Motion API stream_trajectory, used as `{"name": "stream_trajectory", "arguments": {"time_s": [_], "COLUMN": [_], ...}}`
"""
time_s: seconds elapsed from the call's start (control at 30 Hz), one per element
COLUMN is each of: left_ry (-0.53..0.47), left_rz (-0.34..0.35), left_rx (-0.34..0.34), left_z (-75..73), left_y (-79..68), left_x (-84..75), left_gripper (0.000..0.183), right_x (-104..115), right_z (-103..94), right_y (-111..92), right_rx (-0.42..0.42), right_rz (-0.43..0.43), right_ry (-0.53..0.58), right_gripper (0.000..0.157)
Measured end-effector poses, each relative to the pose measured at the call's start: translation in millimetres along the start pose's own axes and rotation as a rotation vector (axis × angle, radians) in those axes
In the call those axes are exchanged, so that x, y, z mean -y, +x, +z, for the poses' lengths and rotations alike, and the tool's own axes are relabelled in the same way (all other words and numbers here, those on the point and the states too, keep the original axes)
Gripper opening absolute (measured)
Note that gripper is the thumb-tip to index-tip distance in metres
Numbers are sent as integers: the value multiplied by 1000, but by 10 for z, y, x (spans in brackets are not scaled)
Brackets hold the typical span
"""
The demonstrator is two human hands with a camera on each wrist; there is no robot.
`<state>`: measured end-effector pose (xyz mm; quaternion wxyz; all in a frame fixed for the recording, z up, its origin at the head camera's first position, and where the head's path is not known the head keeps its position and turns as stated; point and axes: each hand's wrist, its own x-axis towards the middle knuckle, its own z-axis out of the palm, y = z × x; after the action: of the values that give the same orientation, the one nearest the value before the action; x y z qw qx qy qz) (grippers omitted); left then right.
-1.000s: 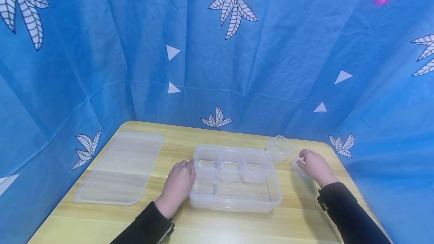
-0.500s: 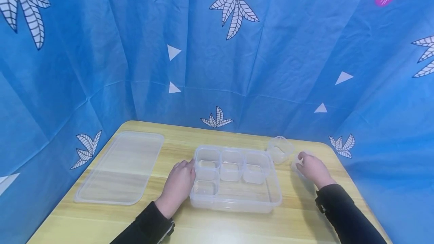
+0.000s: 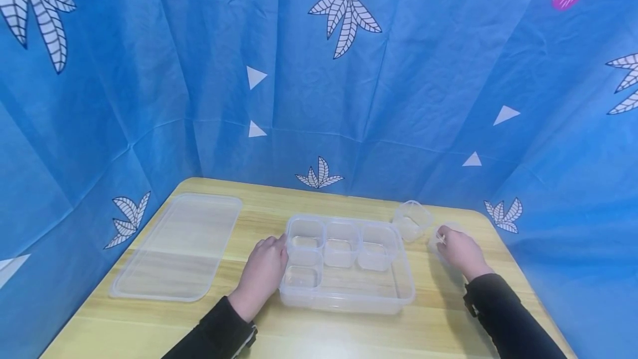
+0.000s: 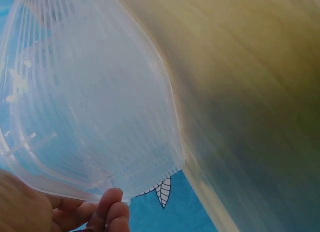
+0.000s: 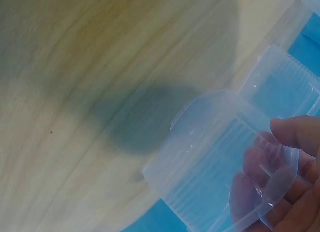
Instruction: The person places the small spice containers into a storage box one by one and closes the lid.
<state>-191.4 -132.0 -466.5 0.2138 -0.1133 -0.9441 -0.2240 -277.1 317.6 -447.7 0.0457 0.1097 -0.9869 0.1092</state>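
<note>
Pinching small cup [image 5: 200, 167] by the wall in right grip [image 3: 463, 249], right of large box [image 3: 344, 301], near loose cup [image 3: 407, 229]; can't tell whether touching counter [image 3: 423, 339]. Holding large box's left edge in left grip [image 3: 264, 265]. Pinch lightly to avoid flexing likely-soft wall, lift clear of loose cup before moving sideways, brace large box against sliding.

Note glossy, ribbed, translucent plastic on cup [image 5: 200, 164] in right hand [image 3: 463, 251] and box [image 3: 344, 302] at left hand [image 3: 263, 270]; smooth wood grain on tabletop [image 3: 254, 218] beneath; creased cloth on curtain [image 3: 309, 98] beyond.
</note>
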Motion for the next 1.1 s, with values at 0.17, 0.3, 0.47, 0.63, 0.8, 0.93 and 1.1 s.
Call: {"name": "stream_trajectory", "arguments": {"time_s": [0.17,0.3,0.47,0.63,0.8,0.93,1.1], "left_ry": [-5,5,7,12,15,21,21], "left_rz": [0,15,18,18,22,30,39], "left_rx": [-3,-16,-22,-18,-23,-32,-43], "left_z": [2,14,12,-3,-1,11,27], "left_y": [-2,-4,-11,-12,-14,-12,-12], "left_x": [2,12,11,-4,-8,0,13], "left_gripper": [31,31,30,30,30,30,29], "right_x": [9,16,0,-5,33,47,89], "right_z": [-16,-28,-55,-99,-181,-242,-296], "right_y": [-14,-27,-38,-41,-62,-70,-93], "right_rx": [-18,-19,-26,-32,-41,-47,-74], "right_rz": [-17,-19,-25,-28,-28,-33,-40], "right_ry": [-8,-9,3,5,18,26,27], "right_gripper": [21,20,19,18,18,17,17]}}
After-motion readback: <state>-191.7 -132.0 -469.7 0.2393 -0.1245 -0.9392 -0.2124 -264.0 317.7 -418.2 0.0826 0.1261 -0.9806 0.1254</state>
